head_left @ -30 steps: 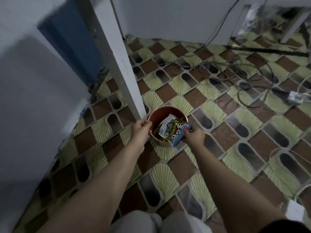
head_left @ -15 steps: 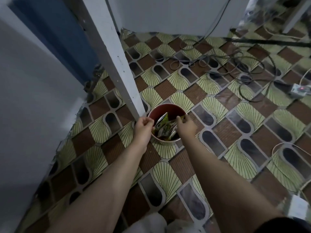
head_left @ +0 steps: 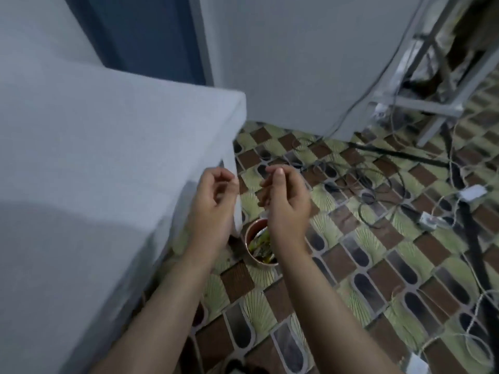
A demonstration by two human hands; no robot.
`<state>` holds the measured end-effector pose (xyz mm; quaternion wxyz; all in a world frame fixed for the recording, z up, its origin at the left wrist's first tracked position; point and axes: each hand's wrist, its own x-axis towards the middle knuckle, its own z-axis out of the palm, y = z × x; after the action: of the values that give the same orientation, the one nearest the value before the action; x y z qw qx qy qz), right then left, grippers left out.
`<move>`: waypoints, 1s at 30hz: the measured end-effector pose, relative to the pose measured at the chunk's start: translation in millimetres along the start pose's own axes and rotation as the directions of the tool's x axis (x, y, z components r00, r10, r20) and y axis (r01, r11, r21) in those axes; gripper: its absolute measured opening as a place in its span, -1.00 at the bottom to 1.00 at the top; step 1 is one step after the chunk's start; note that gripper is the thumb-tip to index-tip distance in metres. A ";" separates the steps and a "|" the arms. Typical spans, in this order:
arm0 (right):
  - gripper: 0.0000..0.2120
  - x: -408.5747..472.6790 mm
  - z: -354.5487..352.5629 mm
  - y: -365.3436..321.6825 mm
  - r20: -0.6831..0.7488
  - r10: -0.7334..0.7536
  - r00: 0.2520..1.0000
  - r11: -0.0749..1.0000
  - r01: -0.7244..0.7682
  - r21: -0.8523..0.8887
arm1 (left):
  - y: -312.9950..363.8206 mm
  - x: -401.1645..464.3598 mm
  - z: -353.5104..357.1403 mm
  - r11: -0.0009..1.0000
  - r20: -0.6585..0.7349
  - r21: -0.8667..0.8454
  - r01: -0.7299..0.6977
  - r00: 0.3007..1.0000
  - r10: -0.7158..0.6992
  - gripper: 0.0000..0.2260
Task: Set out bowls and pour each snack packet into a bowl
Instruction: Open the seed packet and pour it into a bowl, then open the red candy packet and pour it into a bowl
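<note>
A: Hands? Left hand (head_left: 213, 203) and right hand (head_left: 286, 203) raised, fingers loosely curled, holding nothing.

B: Packets (head_left: 260, 242)?

A: Stuffed in red tub (head_left: 252, 251) on floor (head_left: 364, 265) beside table leg (head_left: 232, 195); likely discarded empties.

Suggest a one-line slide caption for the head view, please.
Both empty hands, left and right, raised above red bowl holding snack packets.

I can read no text, label or number anywhere. The packets (head_left: 260, 245) in the red bowl (head_left: 252, 233) carry print too blurred and too hidden behind my right hand (head_left: 286, 201) to make out.
</note>
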<state>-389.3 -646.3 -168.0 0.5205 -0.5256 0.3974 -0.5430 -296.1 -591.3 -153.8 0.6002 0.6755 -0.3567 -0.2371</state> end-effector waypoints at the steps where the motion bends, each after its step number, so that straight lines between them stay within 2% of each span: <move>1: -0.80 -6.9 13.7 -29.0 0.050 -0.039 0.998 0.999 0.038 0.017 | 26.0 -1.7 -19.8 0.999 -0.044 0.003 -0.044 0.998 0.044 -0.90; 3: -0.80 -21.1 43.3 -77.3 0.151 -0.112 0.982 0.993 0.105 0.054 | 70.5 -6.0 -63.1 0.990 -0.150 0.046 -0.130 0.979 0.136 -0.86; 6: -0.81 -49.1 91.2 -129.1 0.326 -0.159 0.932 0.986 0.135 0.094 | 115.4 -24.2 -133.8 0.981 -0.294 0.085 -0.175 0.936 0.192 -0.87; 10: -0.85 -97.9 163.1 -171.9 0.548 -0.179 0.817 0.984 0.155 0.091 | 148.6 -56.3 -233.5 0.961 -0.496 0.205 -0.184 0.827 0.264 -0.84; 14: -0.86 -160.4 238.1 -204.3 0.713 -0.220 0.666 0.973 0.198 0.116 | 169.1 -99.8 -323.4 0.952 -0.693 0.287 -0.103 0.664 0.281 -0.87; 16: -0.86 -191.8 274.4 -215.5 0.755 -0.262 0.601 0.961 0.231 0.149 | 170.0 -119.9 -364.4 0.945 -0.745 0.320 -0.070 0.598 0.297 -0.89; 20: -0.84 -260.3 342.7 -226.6 0.819 -0.294 0.493 0.947 0.268 0.179 | 168.5 -163.4 -447.1 0.883 -0.763 0.467 0.047 0.526 0.376 -0.93; 22: -0.82 -292.0 370.9 -225.9 0.844 -0.293 0.449 0.943 0.282 0.177 | 159.3 -179.2 -493.0 0.837 -0.758 0.532 0.130 0.514 0.402 -0.95; 24: -0.81 -317.7 395.0 -223.4 0.868 -0.287 0.405 0.935 0.317 0.161 | 144.1 -190.6 -542.1 0.833 -0.770 0.513 0.208 0.541 0.339 -0.99; 26: -0.79 -340.8 416.7 -219.7 0.887 -0.285 0.363 0.917 0.373 0.142 | 126.0 -200.8 -594.5 0.833 -0.808 0.443 0.330 0.550 0.212 -0.92; 28: -0.78 -357.3 432.7 -215.3 0.900 -0.276 0.337 0.895 0.430 0.114 | 114.3 -207.1 -635.7 0.788 -0.859 0.345 0.510 0.509 0.047 -0.84; 30: -0.77 -370.5 446.1 -210.3 0.907 -0.275 0.318 0.856 0.511 0.080 | 104.6 -207.9 -667.2 0.729 -0.883 0.229 0.645 0.454 -0.123 -0.65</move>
<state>-16.0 -200.6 38.3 0.4381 -0.8657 -0.0242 -0.2408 51.0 -6.4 37.7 0.4035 0.9074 0.0866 0.0801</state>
